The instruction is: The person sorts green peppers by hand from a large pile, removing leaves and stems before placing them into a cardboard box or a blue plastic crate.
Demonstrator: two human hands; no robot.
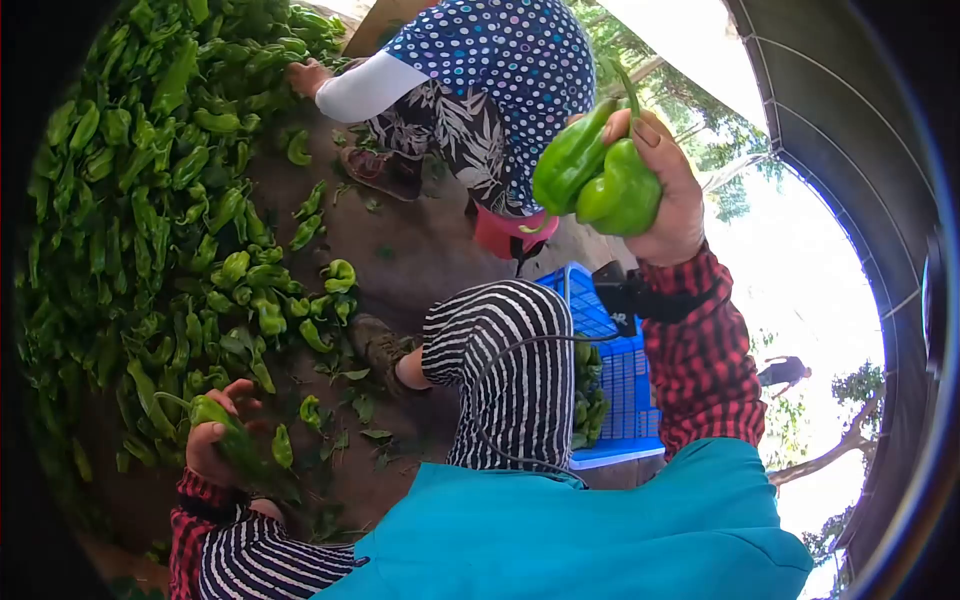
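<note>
My right hand [665, 190] is raised at the upper right, closed around two glossy green peppers [618, 190]; a long stem sticks up above the fingers. Low on the left, my left hand [215, 440] grips another long green pepper [238, 440] between thumb and fingers, its curved stem pointing left. Beside that hand spreads a big heap of green peppers [150, 220], with loose ones such as a small pepper [282, 447] on the brown ground.
A blue plastic crate [625, 390] with green peppers inside stands beside my striped knee [500, 360]. Another person [500, 80] in a dotted top sits opposite on a pink seat [505, 230], one hand at the heap. A dark cable crosses my leg. Leaves litter the ground.
</note>
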